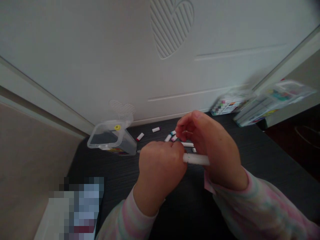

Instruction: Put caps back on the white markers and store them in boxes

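My left hand [161, 166] is closed in a fist around a white marker [197, 159], whose barrel sticks out to the right. The part inside the fist is hidden. My right hand [215, 146] is loosely curled above the table, its fingers apart from the marker. The marker's right end meets or passes behind the right palm; I cannot tell which. Beyond the hands, several small white caps with coloured ends lie on the dark table, among them a red-ended cap [140, 136] and a purple-ended cap [156, 129]. Another white marker [187, 144] lies partly hidden by my hands.
A clear plastic container [128, 141] stands open at the left on the dark table [120, 170]. At the right back are a clear pack of markers [228, 103] and a taller clear case [270, 103]. A white panel [125, 60] rises behind. A blurred-out item [85, 206] lies front left.
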### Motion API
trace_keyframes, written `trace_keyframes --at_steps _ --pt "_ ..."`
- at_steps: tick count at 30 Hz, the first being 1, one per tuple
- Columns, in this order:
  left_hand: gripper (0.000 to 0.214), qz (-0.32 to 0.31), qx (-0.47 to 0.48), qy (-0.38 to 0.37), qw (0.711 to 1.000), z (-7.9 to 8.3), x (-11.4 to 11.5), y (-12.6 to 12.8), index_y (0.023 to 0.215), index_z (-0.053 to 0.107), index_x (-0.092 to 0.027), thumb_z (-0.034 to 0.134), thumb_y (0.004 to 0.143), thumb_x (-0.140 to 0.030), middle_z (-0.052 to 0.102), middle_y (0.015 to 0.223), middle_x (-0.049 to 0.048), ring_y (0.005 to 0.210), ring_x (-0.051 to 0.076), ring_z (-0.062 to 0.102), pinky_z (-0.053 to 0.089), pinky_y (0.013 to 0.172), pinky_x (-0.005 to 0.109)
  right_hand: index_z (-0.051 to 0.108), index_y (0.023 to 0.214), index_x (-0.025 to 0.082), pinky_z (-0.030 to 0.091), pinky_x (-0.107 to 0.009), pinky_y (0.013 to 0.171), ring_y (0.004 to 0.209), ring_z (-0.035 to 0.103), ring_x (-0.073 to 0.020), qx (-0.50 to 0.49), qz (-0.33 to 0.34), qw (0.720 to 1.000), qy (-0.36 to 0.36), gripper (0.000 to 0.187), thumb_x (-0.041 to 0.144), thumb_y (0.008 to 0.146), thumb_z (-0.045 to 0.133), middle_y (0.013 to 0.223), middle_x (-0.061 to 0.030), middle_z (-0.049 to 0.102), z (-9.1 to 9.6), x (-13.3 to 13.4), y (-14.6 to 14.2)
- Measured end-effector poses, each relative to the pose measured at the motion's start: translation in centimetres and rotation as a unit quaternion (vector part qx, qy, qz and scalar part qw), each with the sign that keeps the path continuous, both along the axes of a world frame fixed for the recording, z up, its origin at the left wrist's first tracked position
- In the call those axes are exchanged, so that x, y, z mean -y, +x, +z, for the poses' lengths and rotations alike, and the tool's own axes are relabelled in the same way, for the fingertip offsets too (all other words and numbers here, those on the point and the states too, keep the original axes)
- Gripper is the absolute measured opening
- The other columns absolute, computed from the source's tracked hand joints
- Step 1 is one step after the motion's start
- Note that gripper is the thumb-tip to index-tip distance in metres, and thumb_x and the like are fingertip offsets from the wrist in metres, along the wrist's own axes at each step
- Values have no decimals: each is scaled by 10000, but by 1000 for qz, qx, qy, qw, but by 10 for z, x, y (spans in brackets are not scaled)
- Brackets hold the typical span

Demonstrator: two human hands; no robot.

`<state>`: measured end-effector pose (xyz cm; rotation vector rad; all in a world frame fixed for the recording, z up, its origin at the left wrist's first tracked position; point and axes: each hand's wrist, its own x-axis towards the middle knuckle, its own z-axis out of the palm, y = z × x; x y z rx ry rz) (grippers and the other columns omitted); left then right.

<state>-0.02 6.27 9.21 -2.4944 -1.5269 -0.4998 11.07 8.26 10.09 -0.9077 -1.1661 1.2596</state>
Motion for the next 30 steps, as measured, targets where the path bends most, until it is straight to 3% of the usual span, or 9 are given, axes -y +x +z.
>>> trace_keyframes --at_steps 11,15,20,23,25,26,28,30 --pt "183 7 -29 -5 1000 -1 0 -1 565 569 -180 471 720 -178 617 509 42 479 206 580 235 446 279 555 652 201 372 -259 544 582 450 -110 43 -6 999 -9 288 383 852 455 633 21 498 -1 -3 0" --pt "175 14 -29 -20 999 -4 -1 1 572 565 -167 471 720 -178 618 523 58 502 201 582 252 453 276 574 684 202 377 -249 536 603 470 -113 5 9 999 -32 271 423 817 491 670 16 511 -4 -9 1" --pt "141 5 48 -62 997 -6 -3 6 642 555 -186 478 759 -196 635 609 29 547 182 574 254 476 276 579 690 190 383 -238 548 635 486 -113 -62 11 998 -21 252 401 802 500 698 2 529 3 -10 6" --pt "148 28 173 -96 980 -2 -7 -3 654 488 -188 471 793 -235 544 558 -20 511 130 500 251 475 257 589 702 203 387 -240 561 654 493 -115 -93 -20 995 12 241 387 814 480 733 -5 546 7 -10 13" --pt "156 55 310 -128 940 1 -11 -14 674 446 -190 460 810 -265 459 537 -52 498 97 438 273 480 235 613 745 218 392 -242 581 670 497 -117 -58 -24 997 42 212 377 816 493 749 -2 557 8 -9 18" --pt "135 53 388 -152 907 1 -13 -19 705 441 -193 449 815 -271 436 548 -59 510 88 424 294 493 226 626 778 226 395 -242 592 675 500 -116 -28 -19 998 48 177 365 806 520 754 2 564 8 -9 20" --pt "52 7 541 -220 812 1 -18 -28 841 439 -213 438 789 -211 411 575 -73 518 80 404 327 509 217 639 847 231 398 -239 600 677 508 -112 47 6 998 41 129 323 774 584 764 7 578 7 -9 22" --pt "336 -53 639 -294 708 0 -20 -32 1026 381 -248 445 718 -127 413 605 -83 508 74 389 335 500 213 634 910 220 400 -240 590 675 518 -113 119 47 991 25 177 301 754 614 781 1 589 6 -9 22"
